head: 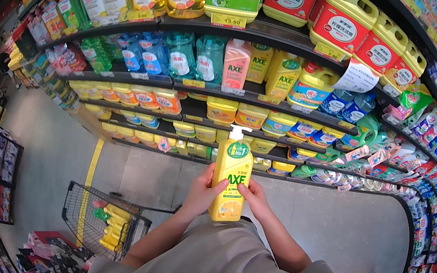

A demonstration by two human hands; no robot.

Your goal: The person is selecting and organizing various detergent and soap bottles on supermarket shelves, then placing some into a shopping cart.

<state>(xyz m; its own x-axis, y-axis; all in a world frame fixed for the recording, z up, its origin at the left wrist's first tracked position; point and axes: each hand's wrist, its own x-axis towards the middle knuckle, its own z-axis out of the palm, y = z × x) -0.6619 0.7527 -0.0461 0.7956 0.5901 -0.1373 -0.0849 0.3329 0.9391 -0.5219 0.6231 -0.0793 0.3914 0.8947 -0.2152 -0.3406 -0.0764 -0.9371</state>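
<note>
A yellow AXE dish soap bottle (230,199) with a white pump top is upright before my chest, its front label facing me. My left hand (205,187) grips its left side, the thumb lying across the label. On the other side my right hand (255,196) holds it in the same way. The backs of the fingers and the rear of the bottle are hidden. Beyond it on the shelf stand a similar yellow AXE bottle (283,76) and a pink AXE bottle (235,65).
Shelves (258,95) of cleaning products curve around the front and right. A wire shopping cart (75,204) with yellow packages (115,227) in it stands to my left. Behind it, packaged goods (47,255) sit at lower left. A yellow line (92,169) crosses the grey floor (150,177).
</note>
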